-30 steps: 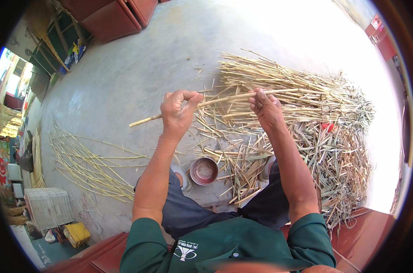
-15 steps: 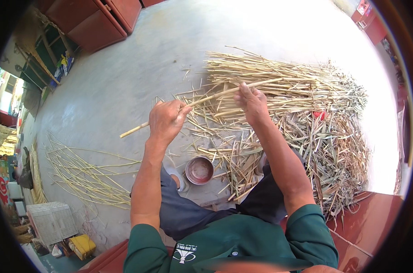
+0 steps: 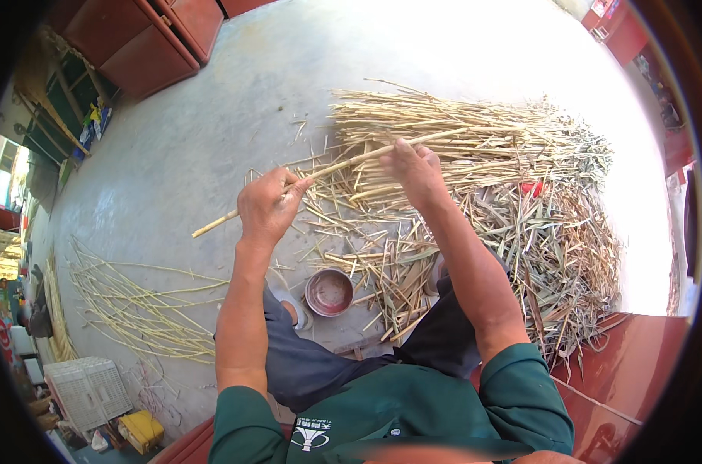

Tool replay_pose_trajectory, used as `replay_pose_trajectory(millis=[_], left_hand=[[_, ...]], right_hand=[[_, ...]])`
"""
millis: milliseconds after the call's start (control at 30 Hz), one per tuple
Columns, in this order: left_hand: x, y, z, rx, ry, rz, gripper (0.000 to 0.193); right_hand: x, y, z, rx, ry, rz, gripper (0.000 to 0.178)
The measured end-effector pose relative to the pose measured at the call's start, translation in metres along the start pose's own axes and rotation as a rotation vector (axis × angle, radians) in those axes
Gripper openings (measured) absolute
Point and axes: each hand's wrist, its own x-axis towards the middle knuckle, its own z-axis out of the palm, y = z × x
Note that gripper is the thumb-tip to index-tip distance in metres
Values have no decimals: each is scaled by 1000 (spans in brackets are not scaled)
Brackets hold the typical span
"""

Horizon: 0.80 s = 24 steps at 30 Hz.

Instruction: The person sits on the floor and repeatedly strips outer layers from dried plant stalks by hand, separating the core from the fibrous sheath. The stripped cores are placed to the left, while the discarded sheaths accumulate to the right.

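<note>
A long pale dry stalk point(image 3: 349, 163) slants up to the right across the space between my hands. My left hand point(image 3: 270, 203) is closed around it near its lower left end, which sticks out past the fist. Farther along, the curled fingers of my right hand point(image 3: 414, 172) pinch the stalk; they are slightly blurred. Its far part runs on above a bundle of straw-coloured stalks point(image 3: 436, 116) lying on the floor beyond my right hand.
Leafy scraps and cut pieces point(image 3: 552, 255) heap up at the right. A reddish-brown bowl point(image 3: 329, 293) stands between my feet. Thin greenish rods point(image 3: 142, 309) lie spread at left, near a whitish plastic crate point(image 3: 88, 393) and a yellow container point(image 3: 141, 430). Red cabinets point(image 3: 146, 58) stand at far left.
The whole view has shifted slightly. My right hand's fingers have curled more over the stalk, while my left hand keeps its hold near the lower end.
</note>
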Motion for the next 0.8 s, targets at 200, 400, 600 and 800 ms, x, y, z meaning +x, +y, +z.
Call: replay_pose_trajectory(millis=[200, 400, 600, 800], left_hand=[[2, -7, -11, -87, -139, -221, 31], [4, -16, -19, -112, -131, -208, 32], [2, -15, -20, -47, -120, -232, 27], [1, -10, -13, 24, -140, -191, 28]], right_hand=[[6, -4, -1, 67, -277, -72, 25], [4, 3, 4, 128, -297, -22, 19], [0, 4, 12, 10, -242, 6, 21], [-7, 17, 29, 126, -310, 154, 23]])
